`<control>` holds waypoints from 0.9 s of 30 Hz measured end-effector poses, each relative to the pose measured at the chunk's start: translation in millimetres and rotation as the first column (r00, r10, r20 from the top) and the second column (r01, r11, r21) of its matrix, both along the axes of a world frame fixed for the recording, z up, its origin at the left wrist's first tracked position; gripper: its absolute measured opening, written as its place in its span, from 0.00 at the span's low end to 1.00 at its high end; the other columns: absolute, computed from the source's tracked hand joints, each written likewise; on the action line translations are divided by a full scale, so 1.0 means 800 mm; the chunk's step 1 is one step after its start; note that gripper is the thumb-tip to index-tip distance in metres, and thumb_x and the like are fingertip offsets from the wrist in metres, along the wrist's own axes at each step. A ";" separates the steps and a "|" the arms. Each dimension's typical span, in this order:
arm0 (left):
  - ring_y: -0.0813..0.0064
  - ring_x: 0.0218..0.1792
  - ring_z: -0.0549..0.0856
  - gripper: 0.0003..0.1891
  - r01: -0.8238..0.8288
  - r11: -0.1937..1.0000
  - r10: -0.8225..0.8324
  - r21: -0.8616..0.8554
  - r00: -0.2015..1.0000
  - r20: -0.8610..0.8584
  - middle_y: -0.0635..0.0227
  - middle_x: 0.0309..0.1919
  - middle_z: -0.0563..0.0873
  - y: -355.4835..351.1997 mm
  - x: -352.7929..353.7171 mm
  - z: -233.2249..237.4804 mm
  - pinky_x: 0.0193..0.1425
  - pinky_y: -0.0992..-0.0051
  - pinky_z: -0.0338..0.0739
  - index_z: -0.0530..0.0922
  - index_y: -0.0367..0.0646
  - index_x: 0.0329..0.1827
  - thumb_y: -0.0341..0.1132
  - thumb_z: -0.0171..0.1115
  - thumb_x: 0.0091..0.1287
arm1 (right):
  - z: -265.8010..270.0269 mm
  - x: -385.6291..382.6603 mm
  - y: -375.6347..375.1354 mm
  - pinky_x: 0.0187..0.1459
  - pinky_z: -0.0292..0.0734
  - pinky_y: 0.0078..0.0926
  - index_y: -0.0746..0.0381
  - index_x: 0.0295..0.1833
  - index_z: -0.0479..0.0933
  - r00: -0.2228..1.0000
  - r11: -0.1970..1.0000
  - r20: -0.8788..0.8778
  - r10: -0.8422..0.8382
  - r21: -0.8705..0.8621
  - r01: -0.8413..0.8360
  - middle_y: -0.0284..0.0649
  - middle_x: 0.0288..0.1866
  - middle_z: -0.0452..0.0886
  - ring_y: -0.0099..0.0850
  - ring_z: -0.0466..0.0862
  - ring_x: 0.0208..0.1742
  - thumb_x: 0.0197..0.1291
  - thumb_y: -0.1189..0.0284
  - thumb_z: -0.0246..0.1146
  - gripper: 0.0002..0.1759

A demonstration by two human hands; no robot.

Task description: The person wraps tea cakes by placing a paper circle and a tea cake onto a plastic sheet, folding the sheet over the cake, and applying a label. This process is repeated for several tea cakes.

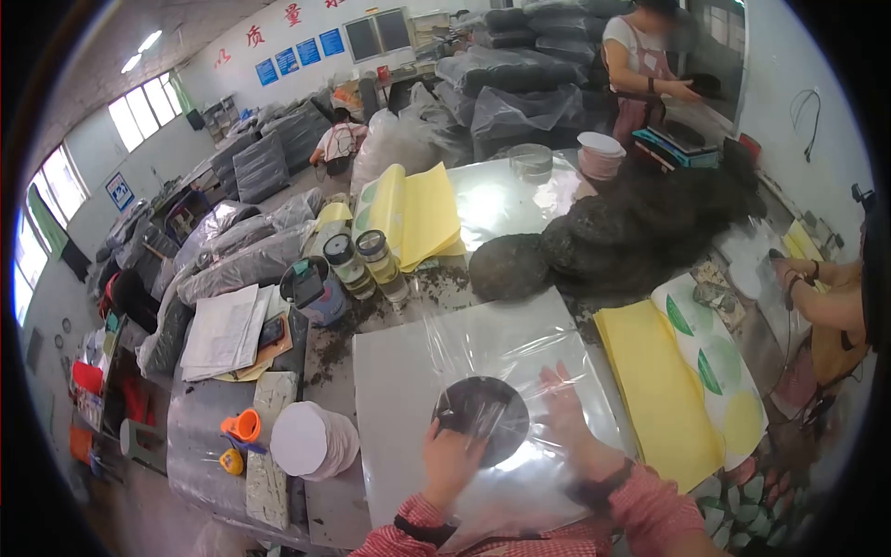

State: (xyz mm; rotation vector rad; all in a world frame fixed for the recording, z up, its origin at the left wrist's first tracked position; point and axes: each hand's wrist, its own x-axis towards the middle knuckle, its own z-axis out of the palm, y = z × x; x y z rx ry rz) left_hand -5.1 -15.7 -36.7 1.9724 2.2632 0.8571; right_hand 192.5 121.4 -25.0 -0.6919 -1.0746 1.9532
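white walls (218,70), bright windows (144,113), green curtains (44,223), blue posters (299,57)

"What colour is the round disc (506,413) at the left grip (450,464)?"

"Black. The sleeves (654,506) behind both grips are checked, red and white."

"And beyond the right grip (571,418), to its right?"

"Plain yellow paper (654,395), then a white sheet (685,299) patterned with deep green leaves and circles in pale green and yellow."

"Left of the left grip?"

"A whitish round stack (302,441), then a bright orange holder (246,425)."
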 end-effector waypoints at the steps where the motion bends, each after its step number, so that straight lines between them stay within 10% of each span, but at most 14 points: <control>1: 0.60 0.43 0.82 0.21 -0.027 0.995 0.030 -0.097 0.999 0.026 0.65 0.36 0.84 0.000 0.003 0.008 0.70 0.54 0.67 0.80 0.42 0.39 0.48 0.78 0.56 | -0.026 -0.043 0.003 0.75 0.69 0.43 0.58 0.82 0.56 0.973 0.934 -0.142 -0.181 0.284 0.215 0.48 0.82 0.59 0.43 0.63 0.81 0.55 0.70 0.75 0.51; 5: 0.55 0.62 0.77 0.44 -0.151 0.987 0.122 0.060 0.932 0.340 0.52 0.60 0.78 -0.008 -0.007 -0.012 0.74 0.52 0.63 0.73 0.39 0.65 0.46 0.85 0.46 | 0.026 -0.085 -0.028 0.66 0.75 0.44 0.61 0.73 0.69 0.916 0.644 0.311 -0.252 0.761 -0.081 0.48 0.68 0.76 0.47 0.77 0.68 0.53 0.75 0.71 0.39; 7: 0.55 0.69 0.71 0.52 -0.136 0.983 0.059 0.125 0.871 0.488 0.50 0.68 0.71 -0.009 -0.037 0.012 0.76 0.54 0.61 0.65 0.37 0.71 0.45 0.87 0.44 | -0.006 -0.090 -0.027 0.59 0.77 0.44 0.62 0.61 0.77 0.868 0.179 0.222 -0.443 0.971 -0.157 0.46 0.52 0.83 0.47 0.82 0.54 0.49 0.74 0.70 0.30; 8: 0.54 0.75 0.66 0.61 -0.144 0.974 -0.001 0.175 0.769 0.639 0.47 0.75 0.64 -0.012 -0.045 0.019 0.79 0.55 0.59 0.57 0.35 0.77 0.44 0.88 0.42 | -0.010 -0.092 -0.024 0.59 0.77 0.44 0.62 0.61 0.77 0.869 0.178 0.221 -0.443 0.971 -0.157 0.46 0.52 0.83 0.47 0.82 0.54 0.49 0.74 0.70 0.30; 12: 0.50 0.71 0.73 0.36 0.053 0.995 -0.092 0.079 0.752 0.652 0.51 0.65 0.78 0.024 -0.014 0.029 0.82 0.51 0.57 0.71 0.38 0.70 0.35 0.76 0.59 | 0.030 -0.075 -0.024 0.58 0.77 0.42 0.62 0.52 0.81 0.801 0.365 0.570 -0.185 0.796 -0.482 0.44 0.49 0.83 0.45 0.82 0.52 0.49 0.72 0.68 0.21; 15: 0.51 0.63 0.80 0.25 0.037 0.988 -0.103 0.148 0.879 0.466 0.55 0.58 0.83 0.022 -0.009 0.001 0.78 0.50 0.65 0.76 0.40 0.64 0.33 0.70 0.63 | 0.017 -0.046 -0.005 0.62 0.75 0.37 0.66 0.58 0.77 0.915 0.612 0.214 -0.341 0.790 0.043 0.50 0.49 0.82 0.46 0.81 0.54 0.61 0.72 0.58 0.20; 17: 0.53 0.62 0.81 0.27 0.030 0.994 -0.074 0.102 0.879 0.470 0.55 0.57 0.83 0.017 -0.001 0.003 0.76 0.50 0.67 0.74 0.39 0.65 0.33 0.71 0.63 | 0.021 -0.088 0.020 0.62 0.75 0.38 0.67 0.61 0.75 0.887 0.830 0.055 -0.458 0.382 0.406 0.51 0.51 0.81 0.46 0.82 0.54 0.69 0.62 0.57 0.23; 18: 0.57 0.59 0.82 0.28 -0.054 0.989 -0.042 0.137 0.789 0.613 0.55 0.56 0.82 0.020 0.010 0.020 0.76 0.53 0.67 0.74 0.38 0.65 0.34 0.71 0.62 | 0.014 -0.113 0.026 0.62 0.74 0.39 0.67 0.62 0.74 0.890 0.880 -0.024 -0.455 0.139 0.453 0.50 0.52 0.81 0.47 0.82 0.54 0.71 0.57 0.57 0.26; 20: 0.61 0.56 0.82 0.29 -0.140 0.973 -0.037 0.183 0.688 0.724 0.56 0.54 0.81 0.027 0.018 0.042 0.76 0.56 0.67 0.73 0.37 0.65 0.35 0.71 0.62 | 0.032 -0.109 0.017 0.63 0.74 0.38 0.65 0.62 0.77 0.960 0.845 0.108 -0.258 0.507 0.170 0.48 0.52 0.82 0.46 0.82 0.56 0.72 0.55 0.58 0.26; 22: 0.62 0.59 0.79 0.35 -0.261 0.872 -0.226 0.414 0.536 0.813 0.57 0.54 0.79 0.021 0.017 0.053 0.71 0.59 0.70 0.70 0.35 0.68 0.40 0.74 0.61 | 0.052 -0.103 -0.003 0.60 0.75 0.37 0.63 0.59 0.81 0.979 0.147 0.132 0.154 0.977 -0.155 0.47 0.51 0.83 0.44 0.82 0.57 0.75 0.58 0.54 0.22; 23: 0.59 0.62 0.77 0.32 -0.152 0.916 -0.114 0.371 0.787 0.606 0.56 0.55 0.77 0.010 -0.011 0.014 0.67 0.60 0.72 0.72 0.36 0.67 0.42 0.72 0.63 | 0.024 -0.098 -0.006 0.53 0.79 0.35 0.61 0.50 0.84 0.993 0.250 0.067 0.095 0.964 -0.089 0.44 0.46 0.85 0.43 0.84 0.49 0.74 0.61 0.55 0.17; 24: 0.59 0.62 0.77 0.32 -0.164 0.912 -0.110 0.375 0.783 0.612 0.56 0.55 0.77 0.011 -0.018 0.011 0.67 0.60 0.72 0.72 0.36 0.67 0.42 0.72 0.63 | 0.006 -0.102 -0.002 0.53 0.79 0.35 0.61 0.50 0.84 0.992 0.244 0.076 0.104 0.965 -0.100 0.44 0.46 0.85 0.43 0.84 0.49 0.74 0.61 0.55 0.17; 26: 0.53 0.62 0.76 0.28 -0.033 0.983 -0.038 0.181 0.925 0.377 0.54 0.56 0.77 0.005 -0.004 0.000 0.67 0.58 0.72 0.76 0.37 0.64 0.38 0.71 0.62 | -0.022 -0.088 -0.004 0.44 0.81 0.33 0.61 0.46 0.82 0.964 0.927 0.090 -0.248 0.311 0.210 0.43 0.41 0.87 0.43 0.86 0.41 0.70 0.63 0.60 0.13; 27: 0.53 0.62 0.76 0.28 -0.046 0.984 -0.028 0.170 0.914 0.404 0.54 0.56 0.77 0.008 0.006 -0.002 0.67 0.58 0.72 0.76 0.37 0.64 0.38 0.71 0.62 | 0.020 -0.095 -0.022 0.40 0.81 0.31 0.62 0.42 0.82 0.907 0.914 0.293 -0.302 0.361 0.187 0.44 0.37 0.86 0.42 0.86 0.36 0.68 0.67 0.63 0.09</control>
